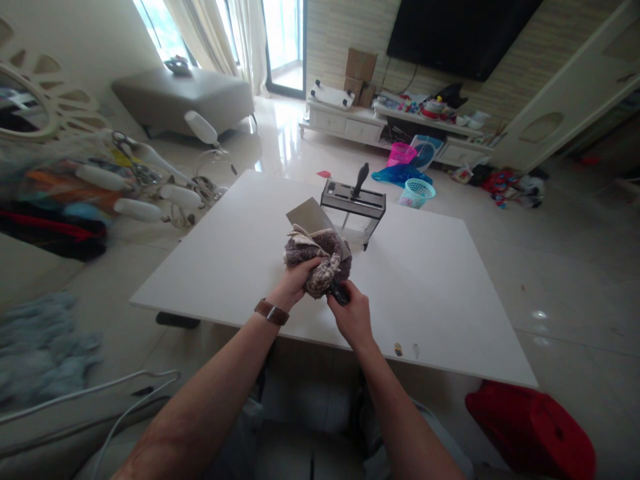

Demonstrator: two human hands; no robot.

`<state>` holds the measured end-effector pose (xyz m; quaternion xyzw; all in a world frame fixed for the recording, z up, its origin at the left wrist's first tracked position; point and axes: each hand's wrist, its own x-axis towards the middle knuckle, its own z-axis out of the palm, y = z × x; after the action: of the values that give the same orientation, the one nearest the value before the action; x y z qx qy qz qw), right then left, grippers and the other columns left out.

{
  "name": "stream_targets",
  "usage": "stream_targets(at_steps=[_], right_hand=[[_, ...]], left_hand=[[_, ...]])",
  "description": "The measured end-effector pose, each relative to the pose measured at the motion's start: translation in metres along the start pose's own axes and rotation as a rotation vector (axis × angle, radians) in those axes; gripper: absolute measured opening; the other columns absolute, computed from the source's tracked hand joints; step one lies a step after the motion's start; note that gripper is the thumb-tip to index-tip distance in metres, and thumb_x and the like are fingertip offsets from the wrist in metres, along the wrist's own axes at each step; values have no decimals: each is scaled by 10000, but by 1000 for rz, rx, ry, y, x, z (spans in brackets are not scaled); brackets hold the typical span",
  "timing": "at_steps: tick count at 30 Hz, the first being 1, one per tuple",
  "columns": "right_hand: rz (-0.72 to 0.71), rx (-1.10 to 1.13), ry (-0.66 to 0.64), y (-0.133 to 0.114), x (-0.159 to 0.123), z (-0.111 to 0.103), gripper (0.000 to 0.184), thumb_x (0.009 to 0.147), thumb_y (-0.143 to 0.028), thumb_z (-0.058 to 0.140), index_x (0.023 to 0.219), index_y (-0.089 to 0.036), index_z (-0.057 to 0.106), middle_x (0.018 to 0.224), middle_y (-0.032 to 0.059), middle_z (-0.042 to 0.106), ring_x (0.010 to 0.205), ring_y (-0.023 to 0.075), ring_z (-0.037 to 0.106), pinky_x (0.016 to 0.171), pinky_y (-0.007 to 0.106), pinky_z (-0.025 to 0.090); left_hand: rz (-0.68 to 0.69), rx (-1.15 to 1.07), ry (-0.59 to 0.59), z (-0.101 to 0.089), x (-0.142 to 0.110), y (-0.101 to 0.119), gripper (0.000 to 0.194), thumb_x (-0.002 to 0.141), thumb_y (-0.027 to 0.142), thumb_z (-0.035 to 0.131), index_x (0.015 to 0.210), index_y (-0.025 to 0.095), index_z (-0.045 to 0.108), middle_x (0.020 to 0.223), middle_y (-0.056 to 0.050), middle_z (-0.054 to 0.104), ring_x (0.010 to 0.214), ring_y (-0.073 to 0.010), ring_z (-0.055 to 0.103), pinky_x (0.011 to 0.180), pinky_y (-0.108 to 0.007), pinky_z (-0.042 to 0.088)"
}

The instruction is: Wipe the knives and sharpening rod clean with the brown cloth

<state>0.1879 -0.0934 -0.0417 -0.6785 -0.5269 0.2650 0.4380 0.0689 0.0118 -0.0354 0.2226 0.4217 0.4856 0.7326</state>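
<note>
A kitchen cleaver [309, 215] with a broad metal blade points away from me above the white table. My right hand [353, 312] is closed around its black handle [340, 293]. Bunched in my left hand [299, 280] is a brown-and-white fuzzy cloth [324, 275], pressed against the blade and covering its lower part. Just beyond the blade stands a knife block [376, 205] with a dark slotted top and clear sides. One black-handled tool [361, 179] sticks up from that top. My left fingers are partly hidden by the cloth.
The white table [425, 287] has two small items [399, 349] near its front edge. Beyond it stand a light-blue basket [417, 192] and a pink basket [401, 154]. A lamp [183, 196] with white shades stands at left; a red object [530, 423] lies lower right.
</note>
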Motion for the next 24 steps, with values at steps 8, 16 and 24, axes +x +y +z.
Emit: stream_targets(at_steps=[8,16,24], right_hand=[[0,19,-8,1,0,0,167,825,-300,662,955,-212,717,852,33,761,753,203,656,726,287,471],[0,13,-6,-2,0,-1,166,840,-357,652,888,-205,698,726,-7,679,648,162,552,627,261,402],[-39,-25,-67,-3,-3,-2,129,836,-338,654,862,-223,708,644,-35,600,587,144,513,597,259,372]], left_hand=[[-7,8,-24,1,0,-1,310,540,194,892,807,114,757,840,-69,774,773,-185,708,811,-334,591],[51,74,42,-6,4,13,370,503,180,901,835,101,758,870,-86,780,773,-194,715,774,-329,599],[206,-112,185,-23,21,40,287,609,161,833,873,133,726,870,-40,775,835,-178,724,845,-309,611]])
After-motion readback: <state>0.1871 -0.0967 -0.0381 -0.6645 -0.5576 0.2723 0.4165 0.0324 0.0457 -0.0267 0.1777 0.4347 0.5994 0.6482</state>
